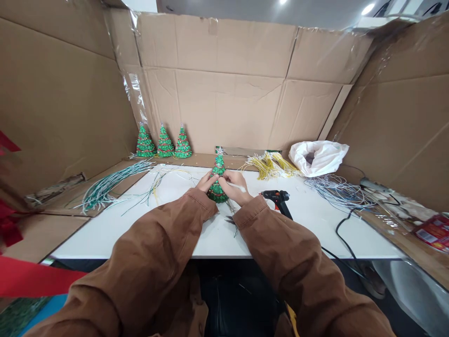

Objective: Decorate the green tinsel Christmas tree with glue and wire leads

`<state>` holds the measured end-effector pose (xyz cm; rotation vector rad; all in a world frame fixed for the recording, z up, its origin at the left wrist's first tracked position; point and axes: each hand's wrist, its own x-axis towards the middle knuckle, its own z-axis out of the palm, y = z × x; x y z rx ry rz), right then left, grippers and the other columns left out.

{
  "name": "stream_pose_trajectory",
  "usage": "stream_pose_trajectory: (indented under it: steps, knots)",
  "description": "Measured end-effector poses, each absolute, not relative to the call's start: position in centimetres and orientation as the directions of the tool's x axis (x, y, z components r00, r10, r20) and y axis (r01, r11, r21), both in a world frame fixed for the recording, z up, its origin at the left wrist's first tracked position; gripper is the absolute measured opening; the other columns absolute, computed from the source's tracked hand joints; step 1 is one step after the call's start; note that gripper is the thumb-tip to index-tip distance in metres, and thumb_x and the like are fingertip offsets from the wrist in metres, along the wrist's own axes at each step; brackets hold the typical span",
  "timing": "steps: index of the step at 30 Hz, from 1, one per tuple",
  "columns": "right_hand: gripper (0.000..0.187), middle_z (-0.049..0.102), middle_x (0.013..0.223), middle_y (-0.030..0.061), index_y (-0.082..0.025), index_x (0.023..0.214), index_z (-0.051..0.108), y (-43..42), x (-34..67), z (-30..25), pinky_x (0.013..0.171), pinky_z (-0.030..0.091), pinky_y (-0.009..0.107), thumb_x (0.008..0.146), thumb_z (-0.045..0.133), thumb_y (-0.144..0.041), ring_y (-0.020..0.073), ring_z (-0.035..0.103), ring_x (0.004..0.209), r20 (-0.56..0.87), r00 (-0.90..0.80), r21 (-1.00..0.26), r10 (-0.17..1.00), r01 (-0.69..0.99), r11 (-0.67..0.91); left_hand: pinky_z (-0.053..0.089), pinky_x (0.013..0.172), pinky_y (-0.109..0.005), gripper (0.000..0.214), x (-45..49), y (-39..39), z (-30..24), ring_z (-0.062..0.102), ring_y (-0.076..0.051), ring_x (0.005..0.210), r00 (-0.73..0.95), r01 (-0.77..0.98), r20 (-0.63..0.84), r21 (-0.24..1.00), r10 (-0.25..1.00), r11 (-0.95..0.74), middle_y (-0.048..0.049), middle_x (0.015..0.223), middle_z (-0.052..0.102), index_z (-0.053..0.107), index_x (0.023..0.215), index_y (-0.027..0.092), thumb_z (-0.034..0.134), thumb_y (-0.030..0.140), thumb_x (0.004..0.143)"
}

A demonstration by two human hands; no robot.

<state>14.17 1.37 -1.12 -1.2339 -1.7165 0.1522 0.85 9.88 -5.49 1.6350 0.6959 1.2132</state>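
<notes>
A small green tinsel Christmas tree (pixel 219 164) with a silvery star on top stands upright between my hands over the white table. My left hand (pixel 206 181) wraps its left side, fingers closed on it. From the right, my right hand (pixel 235 186) presses its fingers against the tree's middle, and what they pinch there is too small to make out. Thin wires hang below the tree, close to a dark pointed tool (pixel 230 219) partly under my right sleeve. Just right of that sleeve lies a black glue gun (pixel 278 196).
Three finished-looking trees (pixel 164 142) stand at the back left. Green wires (pixel 108 183) lie at left, yellow wires (pixel 268 165) at the back. A white bag (pixel 318 157) and loose white wires (pixel 338 193) are at right, with a black cable (pixel 342 234). Cardboard walls (pixel 224 84) enclose the table.
</notes>
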Motion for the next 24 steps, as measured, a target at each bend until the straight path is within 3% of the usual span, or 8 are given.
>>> stream_pose_trajectory:
  steps: [7, 24]
  knots:
    - [0.027, 0.046, 0.052, -0.0035, -0.019, 0.055, 0.046, 1.41, 14.17, -1.25, 0.052, 0.026, 0.022, 0.076, 0.048, -0.034, 0.0101, 0.042, 0.053, 0.633, -0.002, -0.589, 0.774, 0.649, 0.482, 0.036, 0.1, -0.041, 0.07, 0.88, 10.05, -5.49, 0.052, -0.031, 0.113, 0.339, -0.092, 0.385, 0.921, 0.858, -0.377, -0.011, 0.113, 0.063, 0.058, 0.108, 0.013, 0.066, 0.064, 0.059]
    - [0.028, 0.047, 0.051, -0.0038, -0.019, 0.057, 0.05, 1.33, 14.21, -1.25, 0.052, 0.027, 0.023, 0.076, 0.048, -0.038, 0.0102, 0.043, 0.053, 0.599, 0.026, -0.621, 0.8, 0.647, 0.443, 0.039, 0.097, -0.04, 0.061, 0.94, 9.71, -5.5, 0.054, -0.029, 0.11, 0.341, -0.125, 0.425, 0.905, 0.839, -0.408, -0.0093, 0.111, 0.065, 0.061, 0.105, 0.014, 0.065, 0.06, 0.065]
